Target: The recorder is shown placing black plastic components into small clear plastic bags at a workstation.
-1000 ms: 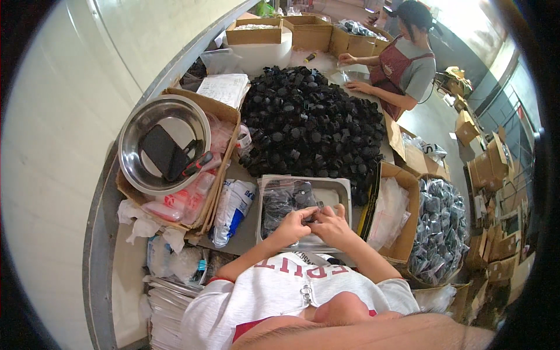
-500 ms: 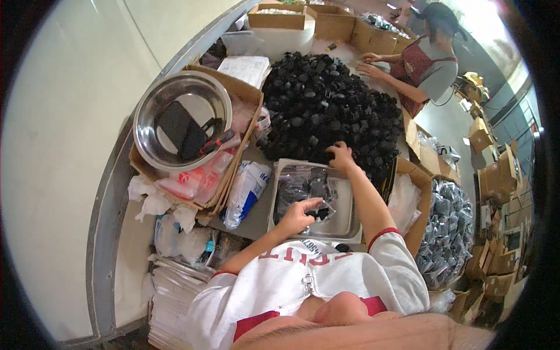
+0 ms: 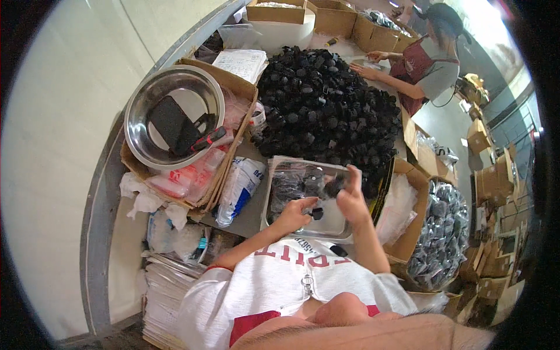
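Tray beneath: right hand raised, blurred; left hand half-curled by black part (both holds unclear).

Near, white-grey fabric shirt is showing red capitals, dark digits. Left, white-and-blue plastic package is bearing blue lettering; clear flat plastic bags are carrying red print. Far left, white paper sheets are showing tiny unreadable writing. Right, whitish plastic bag is displaying black lettering.

The heaped parts are black, the tray silver, the packet white and blue, the carton brown.
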The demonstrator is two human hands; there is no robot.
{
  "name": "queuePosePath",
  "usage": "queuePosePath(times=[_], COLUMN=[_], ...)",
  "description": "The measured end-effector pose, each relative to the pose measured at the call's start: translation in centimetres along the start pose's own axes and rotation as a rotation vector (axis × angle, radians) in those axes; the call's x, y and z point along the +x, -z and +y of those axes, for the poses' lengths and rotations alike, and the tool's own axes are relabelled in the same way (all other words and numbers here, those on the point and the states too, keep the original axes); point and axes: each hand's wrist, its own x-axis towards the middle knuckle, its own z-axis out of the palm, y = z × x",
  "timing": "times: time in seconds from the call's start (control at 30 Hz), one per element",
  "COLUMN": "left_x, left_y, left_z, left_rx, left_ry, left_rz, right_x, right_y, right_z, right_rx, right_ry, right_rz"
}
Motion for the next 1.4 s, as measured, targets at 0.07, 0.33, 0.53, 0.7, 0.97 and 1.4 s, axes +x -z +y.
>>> queuePosePath(times=[0.07,0.33,0.53,0.7,0.97,1.4], left_x=[0.1,-0.3,-0.3,-0.3,0.1,0.1], left_y=[-0.9,-2.2,-2.1,-2.7,-2.1,-1.8], left_z=[1.4,3.1,1.4,2.3,2.3,2.9], left_rx=[-0.078,-0.189,-0.073,-0.099,0.056,0.446], left_ry=[0.093,0.091,0.208,-0.009,-0.003,-0.185], left_rz=[-0.086,-0.111,-0.052,-0.029,-0.067,-0.303], right_x=[-2.5,-4.7,-4.8,-5.5,-6.6,-8.0], right_y=[0.2,0.1,-1.5,-1.6,-1.9,-0.2], right_z=[0.9,0.1,-1.5,-1.4,-0.2,-2.1], right_rx=[-0.090,-1.033,-1.475,-1.441,-1.531,-1.673], right_ry=[-0.034,0.094,0.181,0.211,0.304,0.132], right_rz=[-0.158,-0.185,-0.307,-0.307,-0.165,-0.562])
